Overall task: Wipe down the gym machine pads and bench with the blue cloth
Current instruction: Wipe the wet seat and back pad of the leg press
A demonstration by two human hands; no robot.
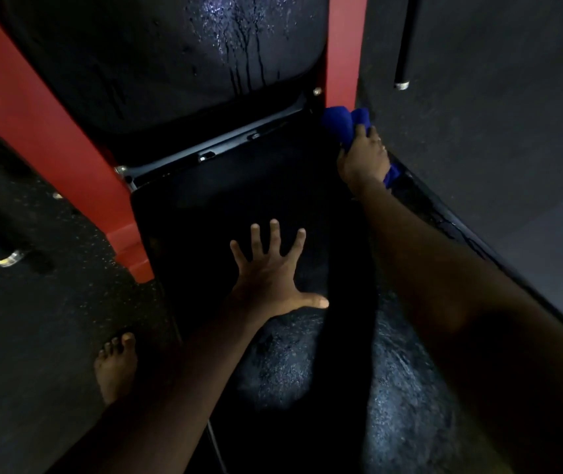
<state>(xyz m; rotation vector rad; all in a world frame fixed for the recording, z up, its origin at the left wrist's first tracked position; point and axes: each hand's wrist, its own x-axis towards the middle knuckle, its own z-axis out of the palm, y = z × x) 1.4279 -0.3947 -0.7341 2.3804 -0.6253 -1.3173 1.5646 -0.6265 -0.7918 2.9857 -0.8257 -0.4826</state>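
Two hands are in view: the left hand (266,278) and the right hand (362,159). There is one blue cloth (340,118). The machine shows two black pads, a back pad (136,63) and a seat pad (232,206), and two red beams, a wide red beam (33,107) and a narrow red beam (343,46). There is one bare foot (115,367).

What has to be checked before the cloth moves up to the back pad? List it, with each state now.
1. Blue cloth gripped in right hand: ok.
2. Left hand flat on seat pad, fingers spread: ok.
3. Back pad free of spray: not ok, droplets and drip runs show.
4. Seat pad's near end dry: not ok, wet sheen.
5. Cloth's underside clean: cannot tell.
6. Bare foot planted on floor: ok.
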